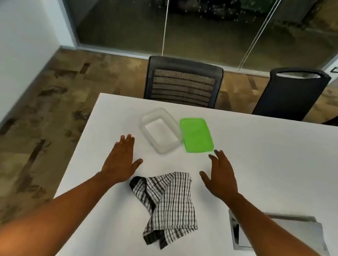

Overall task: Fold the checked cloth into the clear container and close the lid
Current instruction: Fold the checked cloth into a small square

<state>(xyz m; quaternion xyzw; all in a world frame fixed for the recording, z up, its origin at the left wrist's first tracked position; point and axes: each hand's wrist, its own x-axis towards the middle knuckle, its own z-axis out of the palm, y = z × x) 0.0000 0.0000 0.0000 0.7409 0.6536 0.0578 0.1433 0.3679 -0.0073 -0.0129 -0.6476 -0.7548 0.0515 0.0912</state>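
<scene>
The checked cloth (168, 207) lies crumpled at lower centre of the white tabletop (265, 158), between your forearms. Above it, the clear container (160, 130) holds nothing, and the green lid (196, 135) lies touching its right side. Your left hand (120, 164) and right hand (221, 177) hover with each grip spread, pinching nothing.

White across the flat rectangular bench (265, 158), plain and unpatterned. On it, the crumpled woven cloth (173, 205) shows a black-on-white check, with darker black bands along its edges. The rectangular plastic container (146, 129) is clear, faintly milky at the walls. Beside it the flat plastic lid (196, 135) is bright lime green, one solid colour. Behind, a black mesh-backed chair (183, 83), and brown mottled wood-look floor (46, 115).
</scene>
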